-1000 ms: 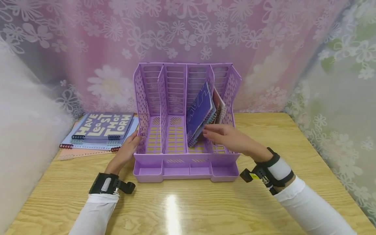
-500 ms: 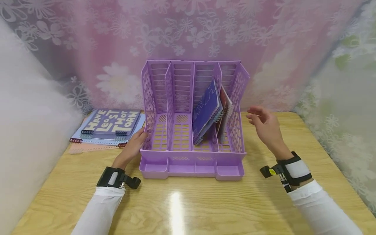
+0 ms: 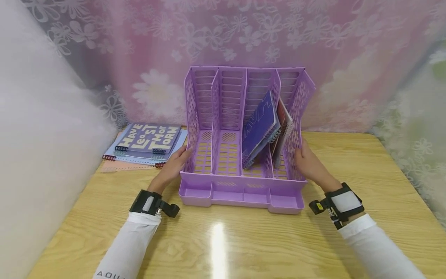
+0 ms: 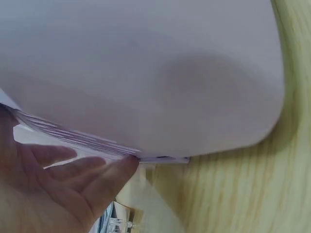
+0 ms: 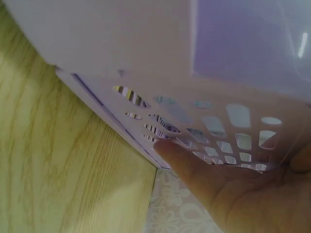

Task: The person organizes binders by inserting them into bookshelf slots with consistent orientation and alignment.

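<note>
A purple organizer (image 3: 244,180) with four upright compartments and small front trays stands mid-table. My left hand (image 3: 169,170) lies along its left side wall, its fingers extended against the slotted panel; the left wrist view shows that hand (image 4: 63,189) with the thumb on the panel's edge. On the opposite side my right hand (image 3: 313,166) presses the outer right wall, thumb against the perforated panel (image 5: 233,131) in the right wrist view. A blue notebook (image 3: 259,124) leans right in the third compartment. Spiral notebooks with red and pale covers (image 3: 286,130) lean in the rightmost one.
Left of the organizer lies a stack of spiral notebooks, the top one a grey-blue notebook (image 3: 148,137) with large letters, over light blue and peach ones (image 3: 122,166). A pink floral curtain (image 3: 153,93) hangs behind the wooden table (image 3: 174,248).
My right hand has left the notebooks, swung out to the right and come to the organizer's right wall. The left hand stays at the left wall. The head view has shifted.
</note>
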### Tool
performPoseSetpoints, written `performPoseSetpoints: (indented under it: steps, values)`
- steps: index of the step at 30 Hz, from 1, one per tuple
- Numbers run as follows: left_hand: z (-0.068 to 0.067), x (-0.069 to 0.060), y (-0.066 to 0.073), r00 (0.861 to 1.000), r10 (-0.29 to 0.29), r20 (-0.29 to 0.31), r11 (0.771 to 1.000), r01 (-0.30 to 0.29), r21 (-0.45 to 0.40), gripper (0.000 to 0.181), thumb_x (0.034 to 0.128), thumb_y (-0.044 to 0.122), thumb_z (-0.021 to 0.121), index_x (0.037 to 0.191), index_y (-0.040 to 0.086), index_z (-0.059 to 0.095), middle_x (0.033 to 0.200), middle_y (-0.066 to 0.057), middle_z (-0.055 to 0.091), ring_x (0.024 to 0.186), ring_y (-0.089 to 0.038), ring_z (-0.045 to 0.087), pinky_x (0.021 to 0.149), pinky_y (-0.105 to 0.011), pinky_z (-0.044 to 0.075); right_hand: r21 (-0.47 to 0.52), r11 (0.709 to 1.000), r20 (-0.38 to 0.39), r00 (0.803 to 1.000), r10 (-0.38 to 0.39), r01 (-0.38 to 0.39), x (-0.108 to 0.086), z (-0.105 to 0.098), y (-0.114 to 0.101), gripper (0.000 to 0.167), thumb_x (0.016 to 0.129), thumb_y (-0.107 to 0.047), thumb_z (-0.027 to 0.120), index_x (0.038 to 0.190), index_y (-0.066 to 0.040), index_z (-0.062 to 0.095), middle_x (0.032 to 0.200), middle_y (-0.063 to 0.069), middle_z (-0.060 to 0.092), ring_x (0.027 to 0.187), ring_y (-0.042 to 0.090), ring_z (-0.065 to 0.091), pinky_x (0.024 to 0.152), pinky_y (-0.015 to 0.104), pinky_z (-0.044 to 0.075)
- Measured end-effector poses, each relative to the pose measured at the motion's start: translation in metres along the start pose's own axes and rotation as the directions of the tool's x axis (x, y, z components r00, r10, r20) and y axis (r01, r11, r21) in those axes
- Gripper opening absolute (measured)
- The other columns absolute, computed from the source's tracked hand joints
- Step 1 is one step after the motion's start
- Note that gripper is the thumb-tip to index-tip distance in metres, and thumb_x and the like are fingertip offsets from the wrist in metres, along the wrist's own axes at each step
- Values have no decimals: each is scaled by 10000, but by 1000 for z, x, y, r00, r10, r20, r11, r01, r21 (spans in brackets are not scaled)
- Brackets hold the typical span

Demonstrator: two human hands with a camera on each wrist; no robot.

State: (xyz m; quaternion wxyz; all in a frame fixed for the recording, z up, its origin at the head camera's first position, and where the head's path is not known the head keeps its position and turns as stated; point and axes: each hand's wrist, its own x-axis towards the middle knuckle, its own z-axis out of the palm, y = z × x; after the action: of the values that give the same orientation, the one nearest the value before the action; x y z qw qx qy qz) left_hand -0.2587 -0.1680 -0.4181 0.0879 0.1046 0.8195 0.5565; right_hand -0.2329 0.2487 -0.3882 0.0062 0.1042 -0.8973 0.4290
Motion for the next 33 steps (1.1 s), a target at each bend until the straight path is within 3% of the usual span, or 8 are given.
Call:
performPoseSetpoints:
  steps: [5,8,10,14,17,21,25,33]
  values:
    - [-12,-8,0,985,-60,-160,998,59,-8,660,1030,440,316,1466,-52,259,1437,-251,363,1296,-363,393,1049,-452,357,20,1000,15,1000,3,-3,0,-2,1,525,1014,-85,179,1474,81,-13,1400,407,239,1287,525,271,1047,621,234]
    - [-30,-15,-4,957,-128,-262,983,88,-161,581,1043,333,334,1451,-76,271,1416,-273,373,1285,-363,410,999,-399,426,-4,1000,10,1000,7,-7,1,-2,2,508,1014,-91,177,1454,109,21,1355,419,276,1261,534,299,1032,627,252]
    - [-42,-21,-7,933,-191,-305,943,88,-321,526,1046,249,340,1457,-69,267,1427,-260,361,1286,-346,417,972,-357,452,-10,1000,4,1000,10,-10,0,-2,2,499,1013,-90,173,1443,124,37,1326,424,298,1240,536,322,1018,634,267]
    - [-65,-33,-12,879,-337,-338,757,39,-653,486,1040,155,345,1476,-38,250,1430,-240,346,1230,-297,495,949,-319,463,-12,1000,-8,1000,9,-10,0,-2,2,485,1013,-90,165,1426,142,64,1285,426,325,1206,528,354,1001,640,283]
    - [-81,-41,-16,857,-410,-311,596,-6,-803,519,1030,129,357,1498,-12,182,1450,-219,300,1285,-274,429,997,-297,411,-15,1000,-18,1000,7,-7,-1,-1,2,472,1013,-89,172,1411,153,94,1255,426,344,1181,518,374,997,637,288]
    - [-96,-43,-24,881,-421,-216,435,-13,-900,596,1030,112,314,1529,73,-10,1549,-175,92,1409,-247,193,1064,-253,309,3,1000,-17,1000,8,-8,-1,0,2,470,1017,-88,172,1418,142,89,1249,414,352,1164,506,389,990,634,298]
    - [-103,-37,-29,904,-405,-140,337,5,-942,625,1037,154,246,1506,140,-167,1574,-83,-125,1436,-180,24,1099,-226,224,25,1000,-8,1000,19,-19,-2,-1,3,484,1020,-92,170,1440,122,60,1285,410,344,1190,515,381,992,636,302]
    - [-110,-20,-25,874,-485,-35,125,30,-992,681,1035,205,300,1491,267,-203,1571,8,-135,1430,-143,5,1113,-256,206,34,999,-27,999,28,-27,0,2,3,486,1018,-69,189,1451,115,68,1318,409,342,1223,520,363,1030,613,274]
